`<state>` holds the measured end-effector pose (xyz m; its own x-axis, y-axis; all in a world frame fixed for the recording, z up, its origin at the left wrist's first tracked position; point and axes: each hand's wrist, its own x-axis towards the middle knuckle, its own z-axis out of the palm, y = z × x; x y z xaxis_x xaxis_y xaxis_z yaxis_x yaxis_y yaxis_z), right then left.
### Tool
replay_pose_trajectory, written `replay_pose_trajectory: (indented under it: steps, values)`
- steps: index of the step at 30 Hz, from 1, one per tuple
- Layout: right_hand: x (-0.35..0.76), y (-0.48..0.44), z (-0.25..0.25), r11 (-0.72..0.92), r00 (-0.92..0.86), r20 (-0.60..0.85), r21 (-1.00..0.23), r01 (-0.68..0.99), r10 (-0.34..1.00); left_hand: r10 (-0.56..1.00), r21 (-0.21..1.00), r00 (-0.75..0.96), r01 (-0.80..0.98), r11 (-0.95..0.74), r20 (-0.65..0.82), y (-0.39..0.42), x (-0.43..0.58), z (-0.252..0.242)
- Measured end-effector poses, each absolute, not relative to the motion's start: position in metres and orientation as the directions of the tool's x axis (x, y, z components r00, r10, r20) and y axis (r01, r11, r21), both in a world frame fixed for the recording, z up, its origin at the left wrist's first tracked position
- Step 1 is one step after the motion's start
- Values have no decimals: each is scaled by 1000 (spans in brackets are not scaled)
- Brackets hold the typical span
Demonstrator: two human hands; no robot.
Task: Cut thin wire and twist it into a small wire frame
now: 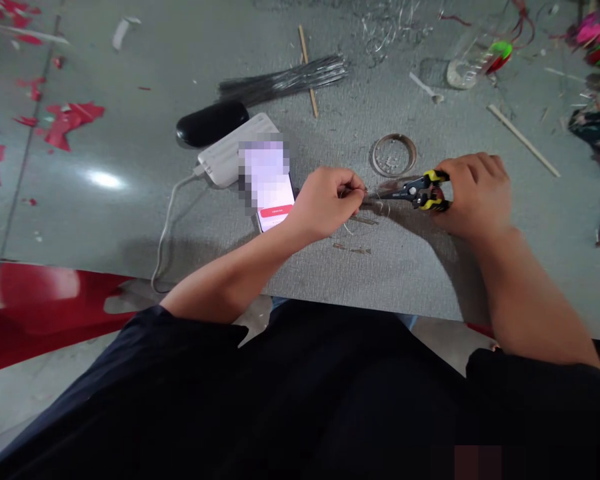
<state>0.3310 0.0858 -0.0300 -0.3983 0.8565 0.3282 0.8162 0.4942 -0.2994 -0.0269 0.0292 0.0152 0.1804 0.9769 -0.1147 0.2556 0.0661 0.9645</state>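
Note:
My right hand is wrapped around the handles of black-and-yellow pliers, whose narrow jaws point left. Close to their tips, the thumb and fingers of my left hand are pinched together on a thin wire. Part of that wire curls out beside the jaws; its held end is hidden by the fingertips. On the table below lie short brownish twisted pieces. A round ring-shaped dish with small bits inside sits just beyond the pliers.
Left of my hands, a lit phone leans on a white power strip with a cable. A black case, a bundle of cut wires and a wooden stick lie behind. Farther right are a clear bottle and another stick.

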Motion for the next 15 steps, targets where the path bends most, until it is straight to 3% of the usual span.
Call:
replay_pose_trajectory:
  steps: [7,15]
  values:
    - [323,78,-23,477,-475,150,30,879,867,951,922,226,370,118,-212,26,-25,38]
    - [325,79,-23,471,-473,104,44,881,875,942,931,241,334,147,-235,29,-25,38]
